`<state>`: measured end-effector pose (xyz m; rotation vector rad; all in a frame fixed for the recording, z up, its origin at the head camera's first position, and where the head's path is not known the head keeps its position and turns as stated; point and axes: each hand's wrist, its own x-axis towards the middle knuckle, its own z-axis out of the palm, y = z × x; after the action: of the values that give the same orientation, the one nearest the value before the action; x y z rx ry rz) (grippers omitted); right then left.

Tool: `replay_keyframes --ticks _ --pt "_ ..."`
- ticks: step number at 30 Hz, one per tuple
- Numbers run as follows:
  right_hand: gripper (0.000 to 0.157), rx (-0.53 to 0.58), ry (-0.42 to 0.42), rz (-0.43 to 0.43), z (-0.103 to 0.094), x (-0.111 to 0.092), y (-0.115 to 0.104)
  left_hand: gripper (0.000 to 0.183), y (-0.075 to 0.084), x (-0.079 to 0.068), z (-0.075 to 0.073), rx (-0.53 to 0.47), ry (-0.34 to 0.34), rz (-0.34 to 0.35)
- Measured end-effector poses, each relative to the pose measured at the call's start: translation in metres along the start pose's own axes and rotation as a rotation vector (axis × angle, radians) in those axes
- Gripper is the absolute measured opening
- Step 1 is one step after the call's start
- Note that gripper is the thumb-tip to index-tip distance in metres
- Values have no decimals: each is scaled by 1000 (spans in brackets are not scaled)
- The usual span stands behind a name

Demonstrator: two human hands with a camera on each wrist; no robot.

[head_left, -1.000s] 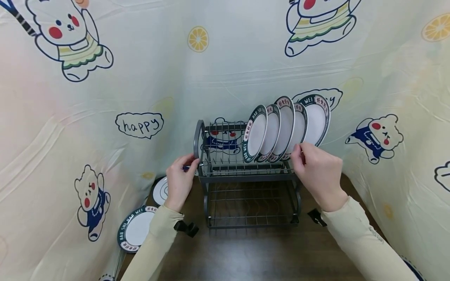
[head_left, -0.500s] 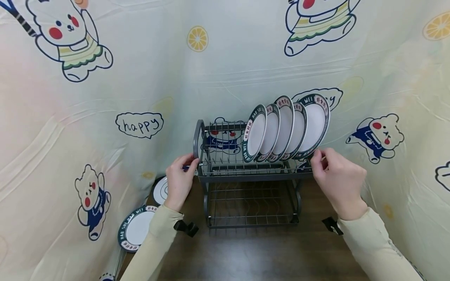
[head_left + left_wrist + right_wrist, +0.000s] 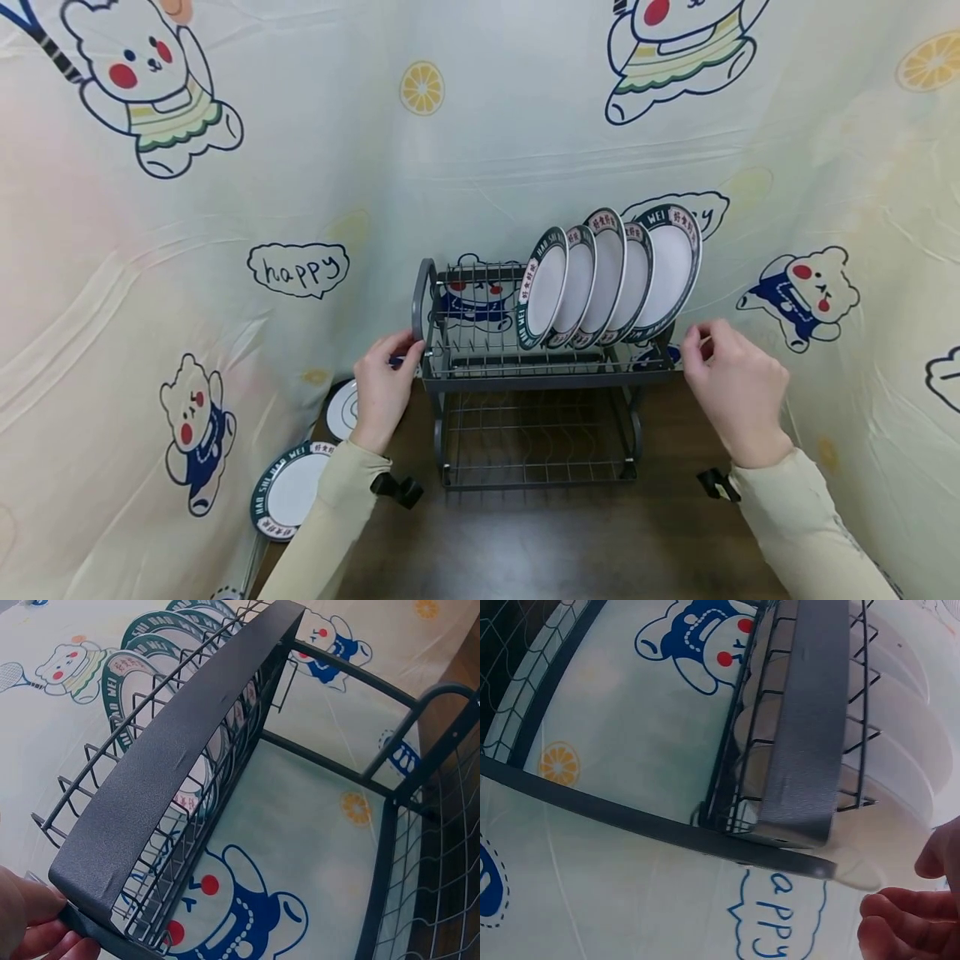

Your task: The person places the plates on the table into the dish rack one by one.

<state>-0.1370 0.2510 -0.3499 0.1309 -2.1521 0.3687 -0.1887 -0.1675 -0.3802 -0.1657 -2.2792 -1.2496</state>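
A dark two-tier dish rack (image 3: 536,382) stands on the brown table. Several white plates with green patterned rims, among them the leftmost plate (image 3: 546,287), stand upright and tilted in the right half of its top tier. My left hand (image 3: 384,379) pinches the rack's frame at the left end; the left wrist view shows the fingers (image 3: 45,922) curled at that corner. My right hand (image 3: 738,387) is just beyond the rack's right end, loosely curled. In the right wrist view its thumb (image 3: 937,855) stands apart from the fingers, with nothing visible between them.
A plate (image 3: 292,492) with a green rim lies at the table's left edge, and a white dish (image 3: 342,410) is behind it, partly hidden by my left arm. A patterned curtain (image 3: 480,167) hangs behind and on both sides. The rack's lower tier (image 3: 536,433) is bare wire.
My right hand has moved right, from before the plates' lower edges to past the rack's right end, uncovering that corner. The left hand stays at its corner, and the plates stand as before.
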Motion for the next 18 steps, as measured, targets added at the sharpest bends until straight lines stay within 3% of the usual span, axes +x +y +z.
replay_keyframes --ticks 7,18 --pt "23 12 -148 95 8 0 2 23 1 -1 0 -4 -3 -6" --pt "33 13 -292 196 23 0 4 24 1 -1 -1 -5 -1 -4"
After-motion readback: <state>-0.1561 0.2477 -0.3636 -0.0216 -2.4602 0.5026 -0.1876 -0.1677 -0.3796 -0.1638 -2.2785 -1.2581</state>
